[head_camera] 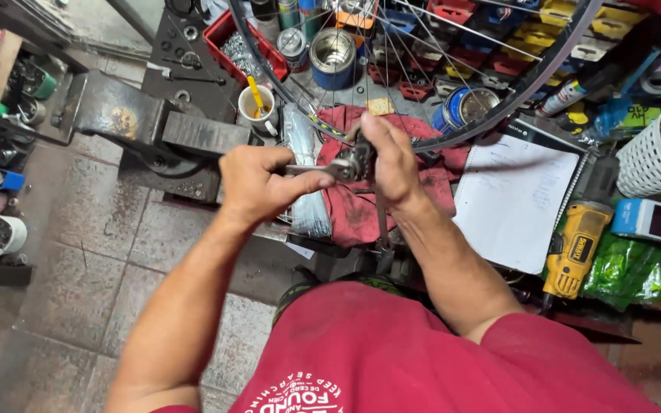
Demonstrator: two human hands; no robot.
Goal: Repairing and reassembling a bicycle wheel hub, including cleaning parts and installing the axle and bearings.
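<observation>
My left hand (258, 183) grasped a thin tool (307, 169), my right hand (388, 157) clenched the dark hub part (357, 159), steadying it over the red rag (361, 203).

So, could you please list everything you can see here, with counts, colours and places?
Bicycle wheel: one, dark rim, silver spokes, top centre.
Hub part: one, dark metal, between both hands.
Red rag: one, beneath the hands.
Spoke bundle: one, silver, left of the rag.
Vise: one, grey, left.
Cup: one, white, beside the vise.
Tin cans: several, blue and silver, top.
Notebook: one, white, right.
Power tool: one, yellow, right of the notebook.
Basket: one, white, far right.
Left hand: fingers closed on a thin metal tool.
Right hand: fingers gripping the hub part.
</observation>
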